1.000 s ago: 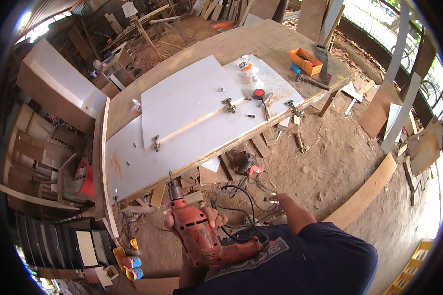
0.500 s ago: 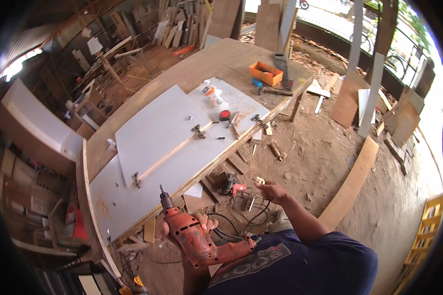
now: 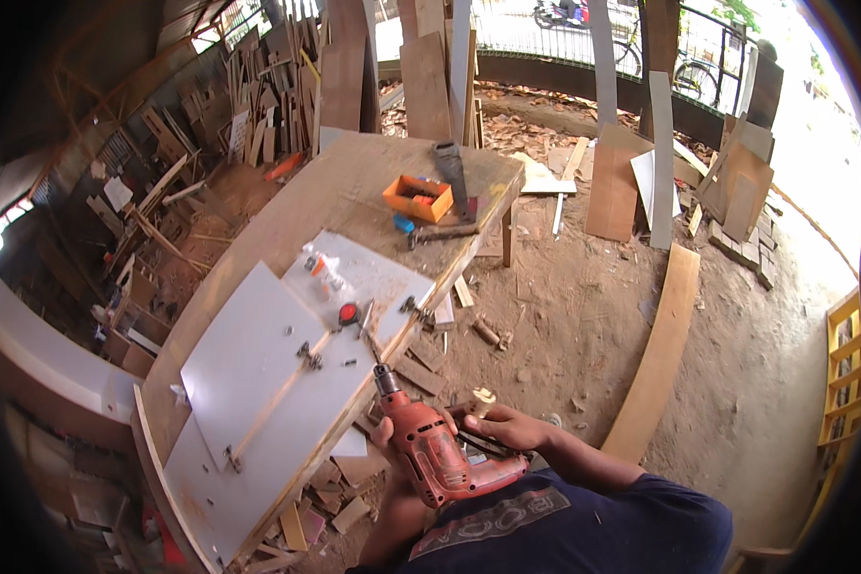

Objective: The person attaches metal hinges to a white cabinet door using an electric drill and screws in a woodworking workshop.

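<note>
My left hand [image 3: 385, 435] is wrapped round the body of a worn red power drill [image 3: 432, 450], whose chuck and bit point up and away toward the table edge. Pinched in my right hand [image 3: 515, 427] is the drill's cream plug [image 3: 481, 401], its dark cord running beside the drill. Ahead on the wooden table [image 3: 359, 158] lie white panels [image 3: 244, 335]. On these are dark metal hinge-like fittings [image 3: 309, 358], a red and black tape measure [image 3: 349, 314] and a white bottle with an orange part [image 3: 318, 266].
An orange box [image 3: 418, 198], a handsaw [image 3: 452, 175] and a blue item [image 3: 404, 224] sit at the table's far end. Wood offcuts [image 3: 352, 514] litter the ground beside the table. A long curved board [image 3: 655, 349] lies at right, near a yellow rack [image 3: 844, 368].
My view has turned right. The drill has shifted right, and my right hand has come in beside it with the plug.
</note>
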Available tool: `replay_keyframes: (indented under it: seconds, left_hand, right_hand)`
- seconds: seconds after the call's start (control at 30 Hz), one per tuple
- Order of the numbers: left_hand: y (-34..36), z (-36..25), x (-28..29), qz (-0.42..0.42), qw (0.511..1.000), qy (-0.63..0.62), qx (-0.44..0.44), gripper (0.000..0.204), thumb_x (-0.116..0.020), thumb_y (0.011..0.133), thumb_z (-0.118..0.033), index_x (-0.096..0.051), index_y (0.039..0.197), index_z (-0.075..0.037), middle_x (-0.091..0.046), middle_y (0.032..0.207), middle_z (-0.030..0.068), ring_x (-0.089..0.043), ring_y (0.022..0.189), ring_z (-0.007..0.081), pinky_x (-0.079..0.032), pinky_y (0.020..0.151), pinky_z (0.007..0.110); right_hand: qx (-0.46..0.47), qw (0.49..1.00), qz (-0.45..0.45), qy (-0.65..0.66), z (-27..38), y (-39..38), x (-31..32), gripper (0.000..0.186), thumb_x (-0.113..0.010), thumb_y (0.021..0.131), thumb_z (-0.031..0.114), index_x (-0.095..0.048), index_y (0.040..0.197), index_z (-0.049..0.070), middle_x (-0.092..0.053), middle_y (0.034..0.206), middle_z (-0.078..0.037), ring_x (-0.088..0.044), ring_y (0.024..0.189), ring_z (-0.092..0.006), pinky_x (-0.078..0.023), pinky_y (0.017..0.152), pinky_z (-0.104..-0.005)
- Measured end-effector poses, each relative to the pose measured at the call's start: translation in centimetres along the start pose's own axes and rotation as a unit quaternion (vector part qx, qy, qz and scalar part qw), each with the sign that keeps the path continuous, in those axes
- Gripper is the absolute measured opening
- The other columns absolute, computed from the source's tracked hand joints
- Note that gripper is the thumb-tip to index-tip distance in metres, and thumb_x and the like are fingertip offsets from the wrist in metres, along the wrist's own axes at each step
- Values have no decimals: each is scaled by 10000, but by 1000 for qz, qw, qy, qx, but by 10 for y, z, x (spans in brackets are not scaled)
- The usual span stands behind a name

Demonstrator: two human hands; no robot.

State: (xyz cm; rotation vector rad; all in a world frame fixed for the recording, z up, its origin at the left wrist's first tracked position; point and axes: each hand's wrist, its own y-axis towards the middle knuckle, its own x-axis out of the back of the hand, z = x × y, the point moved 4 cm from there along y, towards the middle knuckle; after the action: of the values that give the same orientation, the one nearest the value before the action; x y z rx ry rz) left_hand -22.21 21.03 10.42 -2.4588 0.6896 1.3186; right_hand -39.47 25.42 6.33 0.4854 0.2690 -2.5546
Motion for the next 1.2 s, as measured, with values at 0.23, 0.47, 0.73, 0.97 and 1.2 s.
replay_keyframes:
  seconds: [0.23, 0.47, 0.73, 0.97, 1.2]
  left_hand:
    - [131, 85, -44, 28, 986, 53, 156, 833, -586, 856, -795, -644, 1007, 22, -711, 866, 158, -690, 657, 235, -580, 555, 350]
    - [238, 146, -97, -42, 970, 99, 219, 779, -563, 881, -769, -663, 1064, -18, -722, 896, 119, -710, 741, 247, -595, 666, 384]
    - [375, 186, -87, 64, 950, 109, 285, 739, -545, 931, -728, -657, 1131, -25, -736, 966, 121, -723, 799, 239, -601, 726, 393]
    - [538, 216, -62, -2, 955, 131, 267, 788, -439, 971, -744, -646, 1190, -16, -723, 1002, 118, -707, 853, 258, -584, 789, 406]
    - [717, 194, -75, 6, 954, 188, 233, 810, -344, 1050, -711, -611, 1310, 8, -735, 1136, 150, -727, 1007, 269, -577, 905, 415]
  right_hand:
    - [85, 996, 39, 5, 63, -49, 130, 893, -821, 969, 305, -290, 1635, 34, -516, 1536, -122, -473, 1445, -231, -369, 1219, -440]
    - [133, 990, -23, -31, 89, -82, 221, 1385, -1044, 668, 368, -171, 1684, 13, -340, 1689, -147, -306, 1564, -268, -210, 1302, -467]
    - [86, 992, -62, -73, 114, -61, 332, 1400, -1056, 652, 332, -170, 1687, 11, -343, 1686, -145, -288, 1568, -256, -224, 1303, -464]
    - [29, 986, -78, -147, 214, 1, 463, 1292, -1040, 695, 336, -234, 1652, 14, -490, 1554, -135, -462, 1441, -253, -378, 1224, -435]
    - [-11, 979, -80, -185, 319, 74, 579, 988, -994, 763, 276, -430, 1527, 3, -662, 1339, -121, -612, 1249, -206, -492, 1099, -368]
